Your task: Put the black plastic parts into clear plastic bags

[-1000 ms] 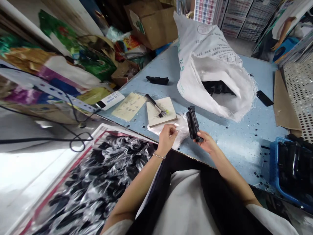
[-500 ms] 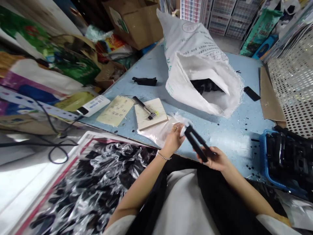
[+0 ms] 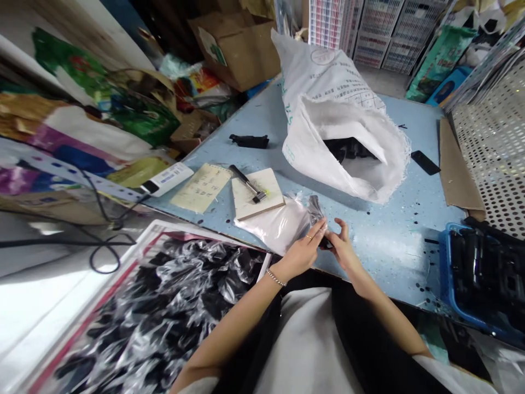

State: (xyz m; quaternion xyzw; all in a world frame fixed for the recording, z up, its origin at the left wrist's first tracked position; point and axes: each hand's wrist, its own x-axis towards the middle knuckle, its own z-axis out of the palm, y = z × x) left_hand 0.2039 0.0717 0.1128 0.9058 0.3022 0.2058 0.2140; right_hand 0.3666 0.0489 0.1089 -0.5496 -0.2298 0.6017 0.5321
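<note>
A black plastic part (image 3: 315, 207) lies at the table's front edge inside a clear plastic bag, its far end showing through the film. My left hand (image 3: 302, 255) is closed over the part from the left, fingers across it. From the right, my right hand (image 3: 346, 250) holds the near end with the thumb side, its index finger raised off it. The near end is mostly hidden by both hands. Just left of them, a stack of clear plastic bags (image 3: 283, 225) is partly under a white block (image 3: 268, 183). On that block rests a small hammer (image 3: 248, 184).
A white woven sack (image 3: 299, 131) with black parts inside opens toward me. At right stands a blue basket (image 3: 449, 273) of black parts. Bagged black parts (image 3: 176, 290) fill a crate at lower left. A yellow paper (image 3: 200, 187) and another black part (image 3: 249, 141) lie on the table.
The two-pronged black part was bare in my right hand, with my left hand holding a bag at its tip. Now the part is inside the bag and both hands have come together over it.
</note>
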